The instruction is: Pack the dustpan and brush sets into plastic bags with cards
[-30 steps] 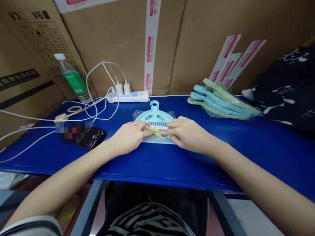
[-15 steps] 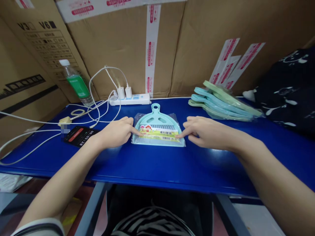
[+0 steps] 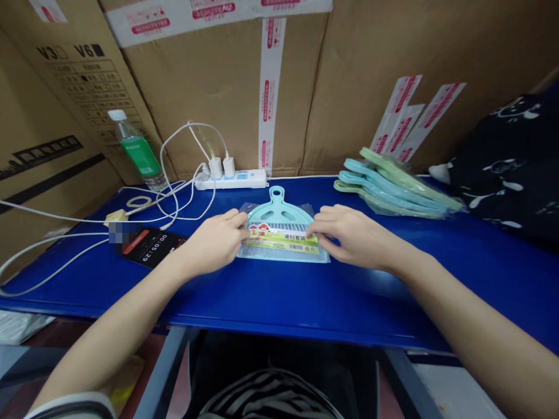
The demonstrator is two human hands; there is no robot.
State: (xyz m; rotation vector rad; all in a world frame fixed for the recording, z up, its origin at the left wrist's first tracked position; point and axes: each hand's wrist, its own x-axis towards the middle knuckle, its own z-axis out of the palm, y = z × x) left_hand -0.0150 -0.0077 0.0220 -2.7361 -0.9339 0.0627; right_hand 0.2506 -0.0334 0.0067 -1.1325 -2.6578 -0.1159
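A light-blue dustpan and brush set [image 3: 276,207] in a clear plastic bag lies flat on the blue table, its looped handle pointing away from me. Grey bristles show above a yellow-green label card [image 3: 279,241] with red mushrooms on it. My left hand [image 3: 218,241] is closed at the set's left side, thumb and fingers pinching the bag by the label's end. At the right side my right hand [image 3: 345,234] has its fingers curled in a pinch on the bag at the label's other end. The fingertips partly hide what they grip.
Several bagged green and blue dustpan sets [image 3: 393,183] are stacked at the back right, beside a dark patterned cloth [image 3: 515,169]. A phone [image 3: 152,247], white cables, a power strip [image 3: 236,179] and a bottle [image 3: 140,154] occupy the left. Cardboard [image 3: 218,87] walls the back.
Both hands went from pointing extended index fingers at the label's ends to pinching the bag there. The right hand moved slightly inward; the label now sits a little tilted.
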